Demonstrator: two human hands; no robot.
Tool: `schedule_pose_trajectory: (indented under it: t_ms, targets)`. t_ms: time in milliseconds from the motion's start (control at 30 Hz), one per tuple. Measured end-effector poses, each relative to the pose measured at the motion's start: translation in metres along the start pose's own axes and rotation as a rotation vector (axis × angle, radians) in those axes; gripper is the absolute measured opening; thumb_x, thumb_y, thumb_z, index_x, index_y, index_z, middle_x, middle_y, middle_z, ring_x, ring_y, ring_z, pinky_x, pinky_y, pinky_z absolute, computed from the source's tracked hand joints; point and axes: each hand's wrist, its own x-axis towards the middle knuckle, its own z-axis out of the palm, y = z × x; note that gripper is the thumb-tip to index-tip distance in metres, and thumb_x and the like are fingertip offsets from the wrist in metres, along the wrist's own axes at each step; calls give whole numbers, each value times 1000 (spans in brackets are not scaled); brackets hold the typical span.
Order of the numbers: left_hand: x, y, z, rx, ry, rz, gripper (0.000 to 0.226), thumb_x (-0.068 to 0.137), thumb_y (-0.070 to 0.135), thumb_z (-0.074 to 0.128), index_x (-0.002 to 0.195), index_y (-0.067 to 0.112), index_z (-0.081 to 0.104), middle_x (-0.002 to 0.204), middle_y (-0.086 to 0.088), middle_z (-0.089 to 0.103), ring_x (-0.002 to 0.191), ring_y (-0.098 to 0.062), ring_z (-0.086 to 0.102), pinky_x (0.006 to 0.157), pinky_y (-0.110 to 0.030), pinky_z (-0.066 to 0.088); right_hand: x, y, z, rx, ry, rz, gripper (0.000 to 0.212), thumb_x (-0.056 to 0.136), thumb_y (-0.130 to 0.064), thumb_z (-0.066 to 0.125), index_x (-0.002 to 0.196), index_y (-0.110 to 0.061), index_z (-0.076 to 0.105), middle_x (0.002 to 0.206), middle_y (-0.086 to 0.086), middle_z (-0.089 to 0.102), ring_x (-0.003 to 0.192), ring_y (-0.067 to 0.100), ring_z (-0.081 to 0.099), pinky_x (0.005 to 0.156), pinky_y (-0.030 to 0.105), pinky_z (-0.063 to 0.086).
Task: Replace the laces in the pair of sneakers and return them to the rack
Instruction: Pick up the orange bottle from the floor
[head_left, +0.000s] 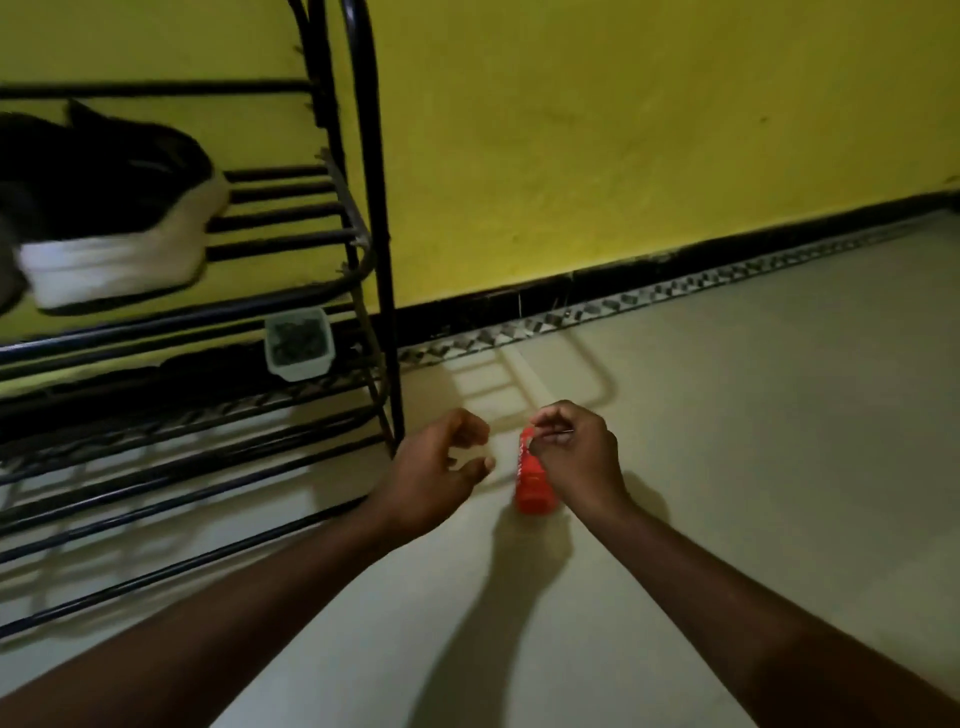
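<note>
My right hand (574, 449) pinches the top of a red bundle of laces (532, 480), which hangs from my fingers above the floor. Just to its left my left hand (441, 467) hovers with fingers loosely curled and holds nothing. A black sneaker with a white sole (111, 218) lies on an upper shelf of the black metal shoe rack (374, 208) at the left. The second sneaker is not in view.
A small white plastic tub (297, 344) sits on a lower shelf of the rack. The rack's bottom shelves reach to the lower left. Pale tiled floor (727, 415) stretches right, bounded by a yellow wall (623, 130) with a black skirting.
</note>
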Motion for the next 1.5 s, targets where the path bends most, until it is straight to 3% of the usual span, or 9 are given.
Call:
schedule_pose_trajectory:
  t_ms: [267, 400, 533, 633, 700, 833, 900, 1167, 1500]
  targets:
    - [78, -42, 97, 34, -143, -286, 28, 88, 30, 74, 109, 13, 64, 103, -2, 69, 95, -20, 66, 82, -35, 55, 72, 73, 10, -93, 53, 313, 12, 79, -12, 72, 90, -17, 73, 86, -1, 74, 83, 16, 69, 74, 23, 48]
    - [93, -52, 126, 20, -175, -436, 38, 80, 52, 77, 77, 18, 60, 73, 3, 62, 68, -10, 58, 53, -23, 39, 94, 97, 20, -28, 25, 449, 17, 80, -15, 75, 96, -11, 72, 95, 8, 75, 81, 20, 69, 68, 24, 51]
    - [105, -62, 144, 28, -165, -461, 37, 71, 46, 80, 80, 14, 65, 78, -3, 65, 62, -6, 57, 41, -12, 33, 108, 117, 24, 7, -21, 483, 24, 79, -20, 81, 95, -6, 71, 91, 7, 73, 83, 21, 67, 71, 27, 53]
    - [108, -55, 141, 8, -177, -440, 30, 74, 41, 80, 79, 16, 65, 77, 0, 67, 66, -11, 61, 47, -15, 40, 110, 115, 16, 125, -65, 536, 39, 70, -21, 86, 103, -11, 67, 100, 11, 74, 84, 23, 69, 60, 24, 49]
    - [106, -37, 131, -12, -204, -394, 27, 71, 38, 81, 84, 21, 65, 84, 2, 70, 77, -16, 67, 66, -28, 55, 106, 103, 0, 238, -66, 574, 41, 68, -15, 89, 102, -12, 65, 103, 17, 74, 82, 25, 69, 64, 31, 52]
    - [99, 18, 100, -231, -238, -349, 54, 62, 39, 79, 112, 19, 67, 100, 2, 71, 88, -20, 71, 75, -40, 62, 90, 42, -50, 388, -61, 567, 47, 69, -7, 90, 109, -7, 65, 107, 23, 73, 96, 34, 74, 91, 50, 59]
    - [97, 60, 77, -290, -251, -345, 54, 65, 35, 80, 115, 21, 67, 104, 3, 72, 93, -20, 70, 76, -39, 62, 83, -2, -82, 361, -52, 527, 59, 62, -12, 93, 114, -4, 67, 102, 18, 75, 92, 32, 75, 88, 52, 60]
    - [99, 283, -37, -448, -186, -278, 48, 76, -1, 83, 115, 21, 66, 99, 10, 74, 91, -6, 69, 73, -16, 53, 65, -230, -228, 264, -1, 269, 50, 59, -6, 95, 105, -10, 75, 91, 0, 79, 82, 12, 76, 77, 29, 62]
    - [121, 539, -236, -464, -105, -143, 56, 72, 8, 89, 122, 12, 64, 107, 0, 75, 99, -16, 72, 85, -29, 59, 71, -524, -361, 336, -12, 81, 48, 58, -7, 94, 103, -12, 77, 92, 0, 79, 86, 18, 77, 81, 39, 62]
